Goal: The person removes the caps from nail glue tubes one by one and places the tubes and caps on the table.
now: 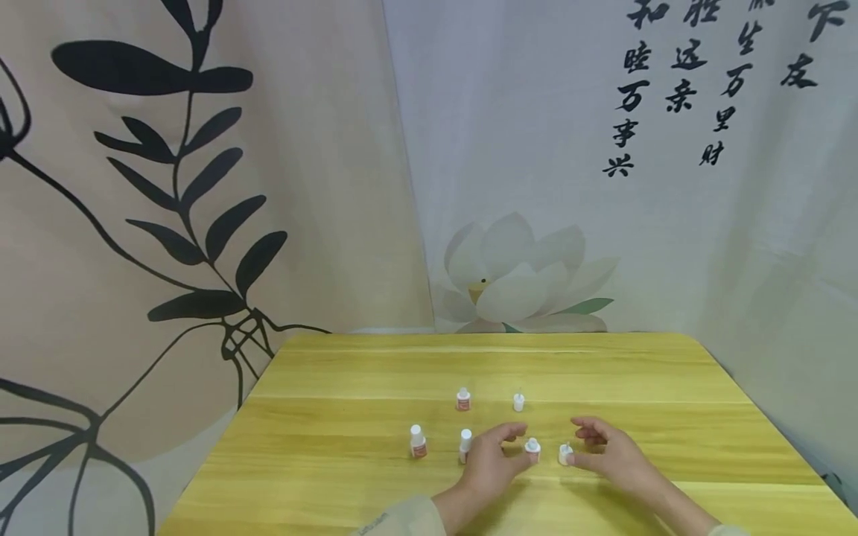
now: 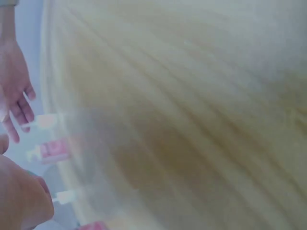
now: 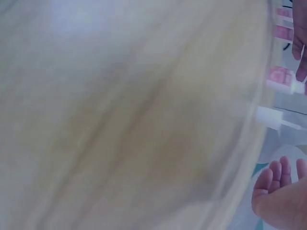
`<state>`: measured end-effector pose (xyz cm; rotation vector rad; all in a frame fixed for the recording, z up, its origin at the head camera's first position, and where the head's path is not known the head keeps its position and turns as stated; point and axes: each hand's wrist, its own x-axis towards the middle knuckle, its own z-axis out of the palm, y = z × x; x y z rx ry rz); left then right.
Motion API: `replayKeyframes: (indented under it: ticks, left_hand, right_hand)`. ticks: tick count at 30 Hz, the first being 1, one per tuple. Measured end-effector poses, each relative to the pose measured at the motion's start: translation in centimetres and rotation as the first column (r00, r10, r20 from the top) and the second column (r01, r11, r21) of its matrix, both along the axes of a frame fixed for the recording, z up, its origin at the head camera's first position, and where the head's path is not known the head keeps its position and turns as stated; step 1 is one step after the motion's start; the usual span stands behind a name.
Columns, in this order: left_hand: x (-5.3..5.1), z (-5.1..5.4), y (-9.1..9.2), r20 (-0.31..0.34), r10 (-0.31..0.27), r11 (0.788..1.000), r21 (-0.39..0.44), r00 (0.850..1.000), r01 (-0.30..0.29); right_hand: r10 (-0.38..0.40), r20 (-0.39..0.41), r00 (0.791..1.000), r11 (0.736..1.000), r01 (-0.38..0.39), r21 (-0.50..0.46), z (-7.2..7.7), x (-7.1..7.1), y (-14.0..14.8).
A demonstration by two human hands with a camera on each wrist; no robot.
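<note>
My left hand [image 1: 488, 463] is beside a small white bottle with a pink label [image 1: 532, 450], its thumb close to the bottle. The fingers are loosely bent with a gap to the thumb. On the other side, my right hand [image 1: 618, 455] is by a white cap [image 1: 566, 454] standing upside down with a thin stem pointing up. Its thumb appears close to the cap, and its fingers are spread. In the right wrist view the cap [image 3: 269, 117] stands apart from the right fingers. Whether either thumb touches anything is hard to tell.
Behind stand another uncapped pink-labelled bottle [image 1: 463, 400] and an upturned cap with a stem [image 1: 519, 402]. A capped bottle [image 1: 418, 441] is at the left, and a second one [image 1: 465, 445] is partly hidden by the left hand. A printed curtain [image 1: 335, 186] hangs behind the wooden table [image 1: 322, 476].
</note>
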<state>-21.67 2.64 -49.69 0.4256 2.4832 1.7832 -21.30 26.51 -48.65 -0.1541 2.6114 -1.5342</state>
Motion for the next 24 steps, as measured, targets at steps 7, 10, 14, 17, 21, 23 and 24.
replayKeyframes:
  ticks: [7, 10, 14, 17, 21, 23, 24]
  left_hand:
    - [0.8, 3.4, -1.3, -0.057, -0.051, 0.997, 0.050, 0.997, 0.053]
    - [0.6, 4.9, -2.6, -0.075, -0.029, 0.997, 0.075, 0.997, 0.035]
    - [-0.1, 6.5, -4.5, -0.092, 0.006, 0.997, 0.081, 0.996, 0.001]
    - [-0.6, 7.0, -5.9, -0.092, 0.027, 0.996, 0.088, 0.995, -0.019]
    - [-1.1, 7.0, -7.4, -0.078, 0.070, 0.991, 0.117, 0.994, -0.061]
    - [-1.1, 6.8, -7.9, -0.074, 0.093, 0.989, 0.121, 0.993, -0.083]
    - [-1.0, 6.6, -8.1, -0.074, 0.097, 0.989, 0.120, 0.993, -0.088]
  right_hand:
    - [-0.088, -0.097, 0.991, 0.996, 0.089, 0.010, 3.1, -0.1, -0.5]
    - [-0.128, -0.158, 0.979, 0.992, 0.126, -0.024, 4.5, 0.0, -1.7]
    - [-0.117, -0.181, 0.976, 0.989, 0.098, -0.112, 5.6, 0.5, -4.2]
    - [-0.092, -0.142, 0.986, 0.981, 0.064, -0.185, 5.9, 0.9, -6.5]
    - [-0.047, -0.069, 0.997, 0.970, 0.029, -0.243, 5.1, 1.4, -9.3]
    - [-0.029, -0.053, 0.998, 0.969, 0.015, -0.248, 4.4, 1.5, -10.4]
    - [-0.025, -0.046, 0.999, 0.969, 0.013, -0.248, 4.0, 1.5, -10.9]
